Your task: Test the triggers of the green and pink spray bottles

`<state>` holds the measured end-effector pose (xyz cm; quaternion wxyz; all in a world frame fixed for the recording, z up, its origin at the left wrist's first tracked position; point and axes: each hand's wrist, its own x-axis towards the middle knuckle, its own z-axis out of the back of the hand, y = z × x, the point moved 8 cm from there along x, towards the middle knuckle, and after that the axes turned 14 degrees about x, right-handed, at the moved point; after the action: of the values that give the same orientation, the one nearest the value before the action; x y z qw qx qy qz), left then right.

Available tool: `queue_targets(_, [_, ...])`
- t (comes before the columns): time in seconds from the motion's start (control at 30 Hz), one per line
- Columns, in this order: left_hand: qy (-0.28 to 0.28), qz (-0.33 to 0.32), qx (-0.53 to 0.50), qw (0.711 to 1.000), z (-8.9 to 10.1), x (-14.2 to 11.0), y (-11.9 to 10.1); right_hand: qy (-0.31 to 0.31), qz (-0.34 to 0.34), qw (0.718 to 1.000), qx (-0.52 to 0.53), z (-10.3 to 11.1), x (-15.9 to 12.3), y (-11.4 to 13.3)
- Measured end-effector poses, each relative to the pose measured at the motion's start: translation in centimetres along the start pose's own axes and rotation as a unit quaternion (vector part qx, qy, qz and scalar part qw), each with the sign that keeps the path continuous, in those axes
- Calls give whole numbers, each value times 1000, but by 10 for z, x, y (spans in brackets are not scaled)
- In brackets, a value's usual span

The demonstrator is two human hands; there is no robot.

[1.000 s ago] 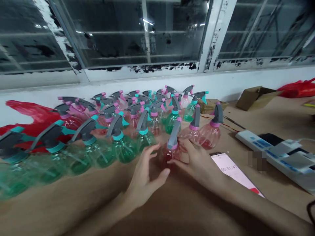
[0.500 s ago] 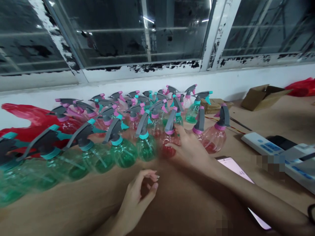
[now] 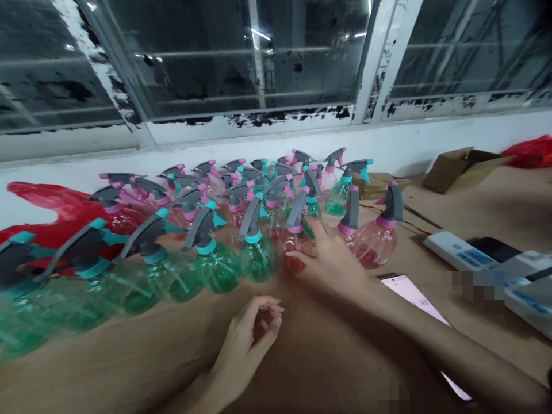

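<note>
Left of the phone [image 3: 414,296], the left hand's [image 3: 248,339] grip is half-open. Farther off, left of the phone, the right hand [image 3: 334,256] grips a pink spray bottle [image 3: 291,246] on the surface [image 3: 142,356]. Beyond the phone stands a cardboard box [image 3: 457,171].

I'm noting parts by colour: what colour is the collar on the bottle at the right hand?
The collar is pink, seen best in the head view.

Upper limbs, as seen from across the bench: left hand [image 3: 248,339] and right hand [image 3: 336,261] are bare and slender-fingered. The left forearm [image 3: 196,394] and right forearm [image 3: 431,330] are likewise bare where visible.
</note>
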<state>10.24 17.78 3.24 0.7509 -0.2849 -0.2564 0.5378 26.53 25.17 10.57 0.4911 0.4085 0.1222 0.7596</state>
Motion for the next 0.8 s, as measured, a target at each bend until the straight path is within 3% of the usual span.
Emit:
queue_targets(0.23, [8, 21, -4, 1000, -3, 2, 10, -20, 21, 999, 24, 41, -40, 12])
queue_targets(0.43, [-2, 24, -29, 999, 11, 8, 12, -89, -95, 988, -78, 84, -64, -32])
queue_targets(0.57, [-17, 28, -44, 998, 19, 7, 7, -85, -108, 988, -73, 83, -57, -56])
queue_targets(0.8, [19, 26, -3, 999, 5, -9, -8, -37, -120, 992, 2, 56, -35, -69])
